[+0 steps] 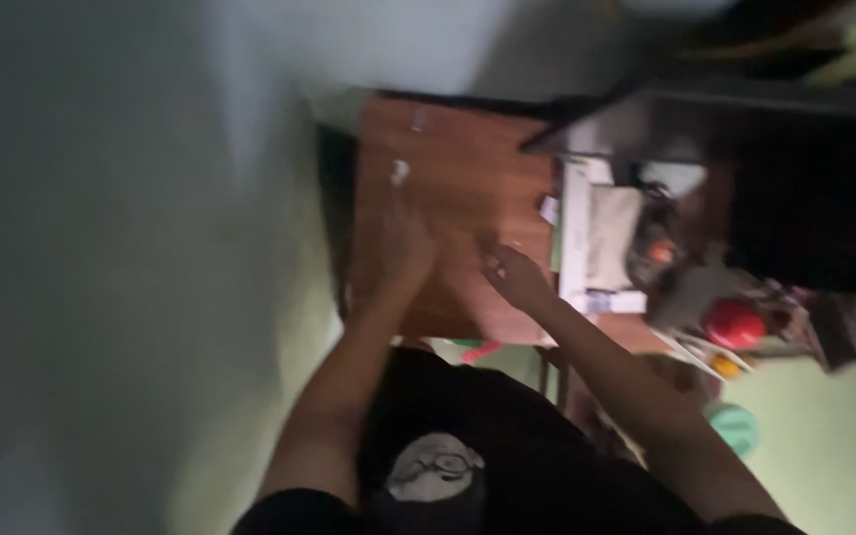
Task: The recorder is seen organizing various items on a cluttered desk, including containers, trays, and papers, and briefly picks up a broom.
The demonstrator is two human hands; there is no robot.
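A reddish-brown wooden table (468,168) carries what look, through the blur, like small white scraps (399,170).

Motion blur smears the whole dim view. The left hand (403,248) lies on the brown wooden table (448,149), its fingers too smeared to count. The right hand (512,272) is blurred too, so whether it holds anything cannot be told. The clutter right of the table, including a red round object (733,324), is indistinct. Both arms are cut off by the bottom edge.
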